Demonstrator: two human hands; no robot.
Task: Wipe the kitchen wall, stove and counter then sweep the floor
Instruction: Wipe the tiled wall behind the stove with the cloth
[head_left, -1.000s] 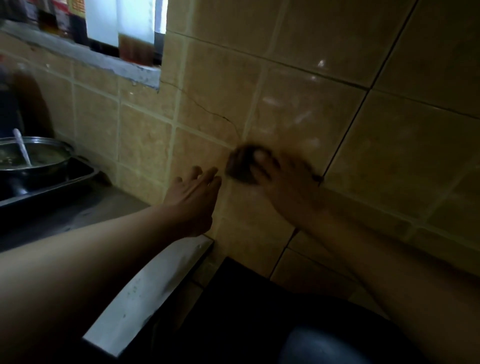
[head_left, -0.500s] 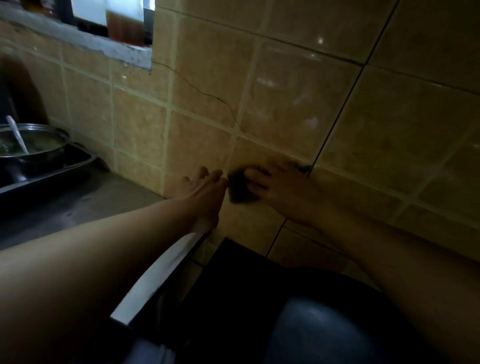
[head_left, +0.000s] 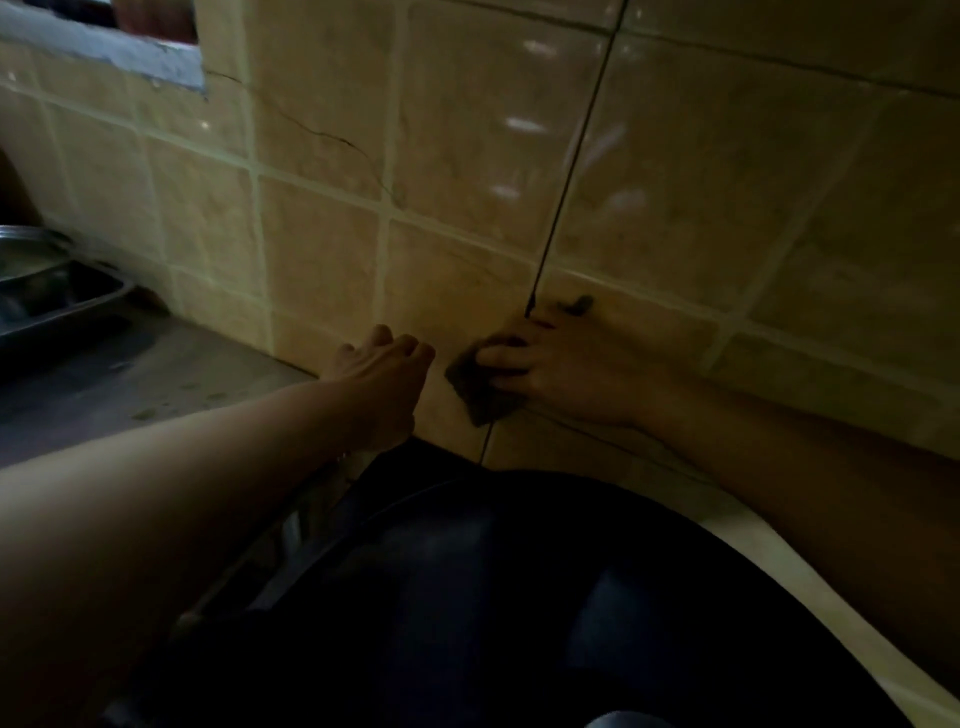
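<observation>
The left hand (head_left: 376, 374) braces against the tiled wall (head_left: 322, 244), fingers relaxed and holding nothing. Just beside it, the right hand (head_left: 561, 371) presses a dark scouring pad (head_left: 475, 392) onto the lowest tile row. Firm, overlapping strokes along the grout would suit. A steel basin (head_left: 52, 291) stands far left; a dark pot lid (head_left: 519, 597) crowds the wall's base.

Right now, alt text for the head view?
The right hand presses a dark scrub pad against the tan tiled wall low in the corner, just above a dark rounded object. The left hand rests open against the wall beside it, and a metal tray sits on the counter at far left.
</observation>
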